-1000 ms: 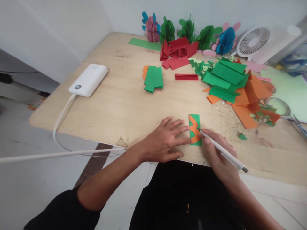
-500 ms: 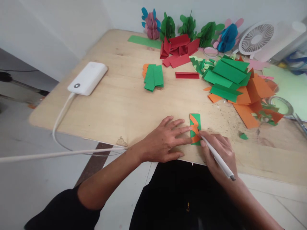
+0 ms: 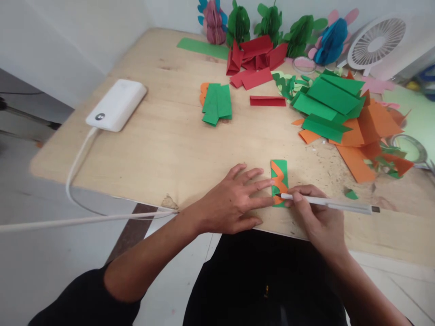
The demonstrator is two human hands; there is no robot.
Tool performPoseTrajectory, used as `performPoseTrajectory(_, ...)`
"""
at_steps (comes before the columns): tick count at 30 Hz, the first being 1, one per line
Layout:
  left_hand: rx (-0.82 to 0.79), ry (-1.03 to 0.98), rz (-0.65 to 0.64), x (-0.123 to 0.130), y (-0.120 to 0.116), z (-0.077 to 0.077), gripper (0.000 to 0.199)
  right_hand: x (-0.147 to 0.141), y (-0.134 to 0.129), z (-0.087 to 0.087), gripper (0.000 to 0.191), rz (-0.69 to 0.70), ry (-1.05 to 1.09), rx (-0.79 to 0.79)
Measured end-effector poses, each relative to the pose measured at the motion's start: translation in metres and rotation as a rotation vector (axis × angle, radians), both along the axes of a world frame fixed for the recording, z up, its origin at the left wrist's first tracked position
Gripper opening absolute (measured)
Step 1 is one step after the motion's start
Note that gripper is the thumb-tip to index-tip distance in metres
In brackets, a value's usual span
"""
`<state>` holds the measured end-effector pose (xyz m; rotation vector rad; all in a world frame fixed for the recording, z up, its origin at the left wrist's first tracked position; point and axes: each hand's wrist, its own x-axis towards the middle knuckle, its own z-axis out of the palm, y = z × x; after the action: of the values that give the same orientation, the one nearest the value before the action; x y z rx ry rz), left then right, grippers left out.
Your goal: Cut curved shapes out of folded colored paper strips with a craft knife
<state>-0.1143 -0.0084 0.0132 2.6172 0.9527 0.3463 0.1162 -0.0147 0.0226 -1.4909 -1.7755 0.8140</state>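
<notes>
Close to the table's front edge lies a small green paper strip [image 3: 280, 165], upright in view. On top of it is a wavy-edged orange paper cutout [image 3: 278, 174]. My left hand [image 3: 239, 199] is spread on the tabletop, its fingertips touching the left side of the orange cutout. A white pen [image 3: 336, 203] with a dark end is gripped in my right hand [image 3: 317, 213], lying nearly level. Its tip meets the lower part of the orange cutout, near its wavy edge.
Folded red papers [image 3: 256, 54], a green stack [image 3: 217, 103], and green [image 3: 335, 95] and orange sheets [image 3: 377, 122] lie farther back. Paper figures [image 3: 272, 22] and a white fan [image 3: 377, 43] line the wall. A white power bank [image 3: 117, 105] with a cable sits left.
The pen has swung from slanting toward me to nearly level, its tip moving lower along the orange cutout. My left hand has stayed in place; the view has shifted slightly.
</notes>
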Motion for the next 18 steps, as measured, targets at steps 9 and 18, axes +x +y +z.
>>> performPoseTrajectory(9,-0.009,-0.012,0.005,-0.0006,-0.0002,-0.0011,0.046,-0.0033,0.0058,0.0028,0.021,0.075,-0.071,0.075)
performPoseTrajectory(18,0.005,-0.020,0.005,-0.0003,-0.0004,-0.0033,0.046,-0.0035,0.0070,0.0042,0.023,0.107,-0.087,0.118)
